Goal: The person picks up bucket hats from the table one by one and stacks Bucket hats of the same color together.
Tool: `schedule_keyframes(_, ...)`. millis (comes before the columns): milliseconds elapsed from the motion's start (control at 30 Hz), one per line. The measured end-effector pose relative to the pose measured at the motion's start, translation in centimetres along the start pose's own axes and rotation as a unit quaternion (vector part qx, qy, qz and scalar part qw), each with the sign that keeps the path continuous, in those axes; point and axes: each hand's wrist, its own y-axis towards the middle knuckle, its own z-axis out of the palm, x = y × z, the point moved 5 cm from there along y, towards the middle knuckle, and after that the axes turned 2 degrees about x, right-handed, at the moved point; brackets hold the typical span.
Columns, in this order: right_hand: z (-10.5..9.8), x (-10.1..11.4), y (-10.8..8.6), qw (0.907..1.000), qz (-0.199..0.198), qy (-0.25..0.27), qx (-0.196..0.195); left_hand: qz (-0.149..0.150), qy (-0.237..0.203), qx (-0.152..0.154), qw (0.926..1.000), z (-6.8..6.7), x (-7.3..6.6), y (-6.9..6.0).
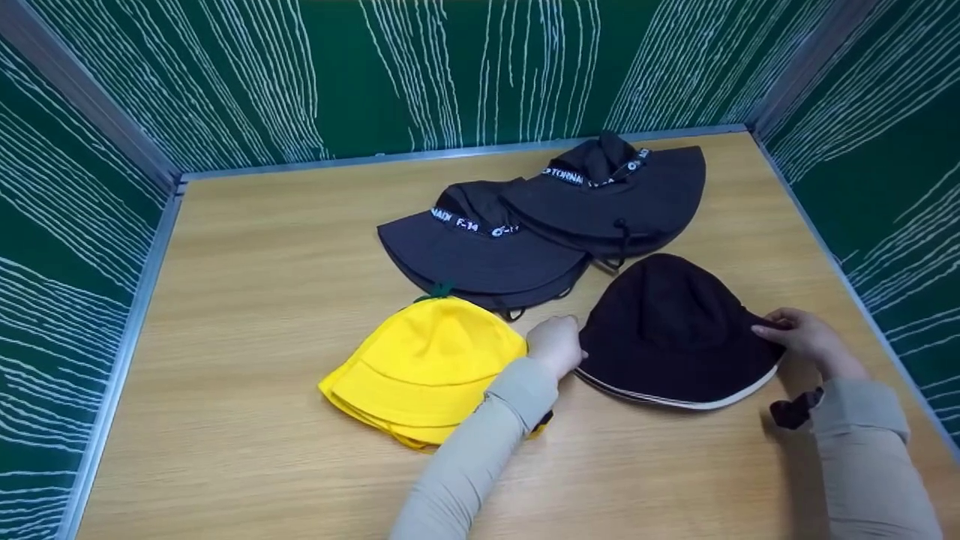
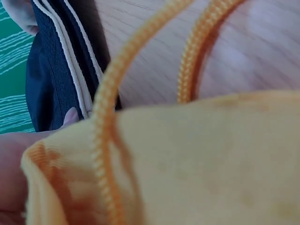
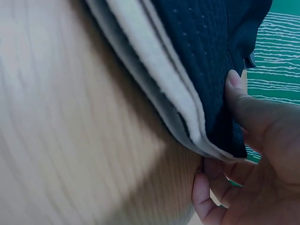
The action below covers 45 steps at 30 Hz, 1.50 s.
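A black bucket hat (image 1: 675, 337) with a white-edged brim lies folded flat at the right of the table. My left hand (image 1: 555, 345) has its fingers curled at the hat's left brim corner. At the opposite corner my right hand (image 1: 806, 337) pinches the brim, thumb on top and fingers beneath, as the right wrist view shows of the black hat (image 3: 201, 61). Beside my left hand, partly under that forearm, is a yellow bucket hat (image 1: 427, 367) with a green tip. Its brim (image 2: 211, 154) and orange cord (image 2: 110, 93) fill much of the left wrist view.
Behind these, two dark grey wide-brimmed hats with lettered bands overlap, one at the left (image 1: 487, 255) and one at the right (image 1: 615, 202). Green panels with white streaks (image 1: 450, 75) wall the wooden table (image 1: 247, 300) at the back and both sides.
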Motion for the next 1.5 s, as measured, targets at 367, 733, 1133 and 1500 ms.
schedule_keyframes(367, 0.0, 4.3, -0.8, 0.9802, -0.134, -0.088, -0.116, 0.025, 0.008, -0.001, 0.9997, -1.7, -0.7, -1.0)
schedule_keyframes(733, 2.5, 10.2, -3.5, 0.9353, -0.259, -0.103, -0.218, 0.090, -0.087, -0.033, 0.9916, -6.3, 1.8, -4.4)
schedule_keyframes(1133, 6.7, 13.5, -4.0, 0.9109, -0.351, -0.106, -0.190, 0.060, -0.170, -0.067, 0.9813, -8.7, 10.3, -9.3)
schedule_keyframes(1500, 7.6, 13.4, -3.4, 0.9125, -0.349, -0.113, -0.180, -0.074, -0.162, -0.099, 0.9790, -7.8, 21.0, -12.6)
